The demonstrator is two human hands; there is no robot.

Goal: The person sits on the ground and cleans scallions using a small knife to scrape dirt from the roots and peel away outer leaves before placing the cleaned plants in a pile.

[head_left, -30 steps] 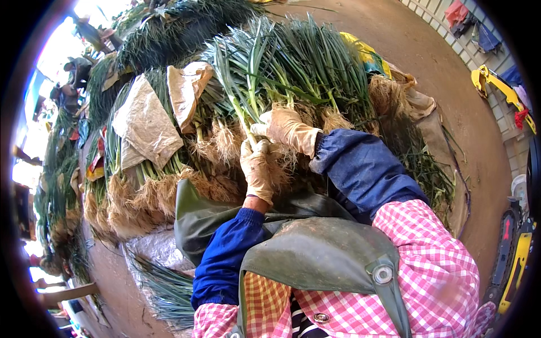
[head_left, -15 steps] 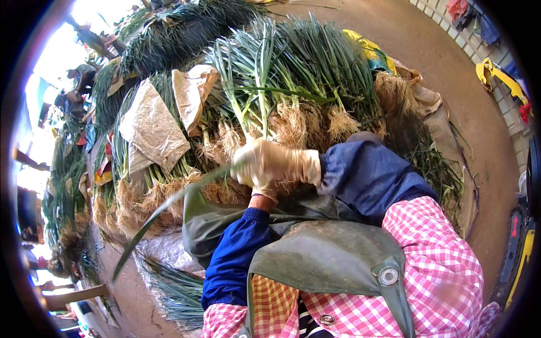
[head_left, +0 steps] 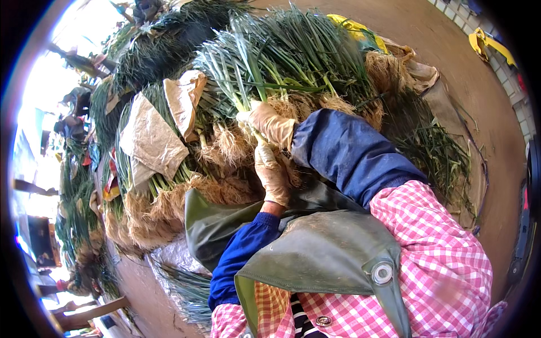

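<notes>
My gloved right hand is closed round the pale lower stalk of a leek, whose blue-green leaves rise away from me. Just nearer, my gloved left hand is wrapped round its root end, and a short piece of white stem shows between the two hands. Roots stick out beside the left hand's fingers. Right in front of both hands lies a thick row of leeks with bushy tan roots facing me.
Beige cloth pieces cover part of the pile at left. A dark green apron spreads over my lap. Loose leaves lie at right, beside bare brown floor. Farther back stands another leek heap. A yellow bag lies behind the row.
A long loose leaf trailing from my right hand is gone from it. That hand has moved up onto the stalk, and my left hand now shows more fully below it. The view has shifted slightly.
</notes>
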